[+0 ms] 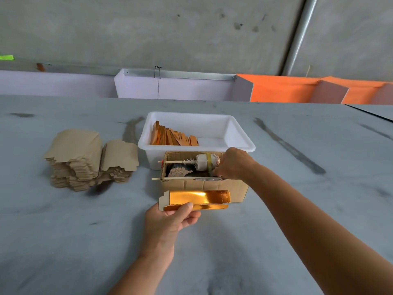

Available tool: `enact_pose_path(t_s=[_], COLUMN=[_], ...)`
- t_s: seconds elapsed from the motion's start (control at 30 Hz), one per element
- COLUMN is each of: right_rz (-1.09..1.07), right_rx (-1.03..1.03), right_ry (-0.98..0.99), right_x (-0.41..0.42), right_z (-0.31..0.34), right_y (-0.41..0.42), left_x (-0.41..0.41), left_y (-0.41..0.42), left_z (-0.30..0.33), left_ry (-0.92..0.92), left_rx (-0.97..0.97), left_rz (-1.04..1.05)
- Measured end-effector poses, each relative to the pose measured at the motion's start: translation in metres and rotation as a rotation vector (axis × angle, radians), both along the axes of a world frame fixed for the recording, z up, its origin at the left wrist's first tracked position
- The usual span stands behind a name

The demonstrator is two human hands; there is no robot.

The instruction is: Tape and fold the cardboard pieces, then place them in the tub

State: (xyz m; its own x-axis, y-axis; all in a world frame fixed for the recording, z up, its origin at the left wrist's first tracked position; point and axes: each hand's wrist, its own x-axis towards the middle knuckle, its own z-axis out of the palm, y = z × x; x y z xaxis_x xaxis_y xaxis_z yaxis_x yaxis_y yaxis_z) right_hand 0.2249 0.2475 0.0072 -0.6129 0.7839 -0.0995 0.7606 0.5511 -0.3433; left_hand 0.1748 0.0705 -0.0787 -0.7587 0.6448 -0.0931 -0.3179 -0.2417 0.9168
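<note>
Left hand (170, 220) pinches a gold-faced cardboard piece (197, 200) by its near-left edge, held just in front of the brown cardboard box (204, 185). Right hand (232, 163) reaches into that box, fingers curled at the tape roll (206, 162) on a stick. White tub (240, 133) behind holds folded pieces (173, 136). Flat blank stacks (89, 158) left on worktop (63, 231).

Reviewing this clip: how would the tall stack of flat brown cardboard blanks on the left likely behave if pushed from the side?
The stack of cardboard blanks would probably shear and fan out rather than slide as one block: its edges already sit ragged and offset. It may topple toward the shorter stack leaning against it. Single blanks look thin, so likely light and bendy.
</note>
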Motion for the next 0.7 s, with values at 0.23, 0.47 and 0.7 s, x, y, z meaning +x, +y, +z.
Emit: enact_pose_path(t_s=[0.23,0.47,0.7], right_rz=[-0.076,-0.111,-0.139], right_rx=[-0.212,-0.223,-0.217], right_ry=[-0.007,0.044,0.066], right_x=[-0.0062,-0.0068,-0.0068], right_z=[0.0085,0.0079,0.0068], right_y=[0.0023,0.0023,0.0036], left_x=[0.0005,0.0001,-0.0009], left_y=[-0.0001,0.0001,0.0008], left_z=[-0.0029,-0.0031,-0.0046], left_ry=[0.034,0.024,0.021], left_rx=[0.009,0.008,-0.005], left_rz=[-0.007,-0.011,-0.009])
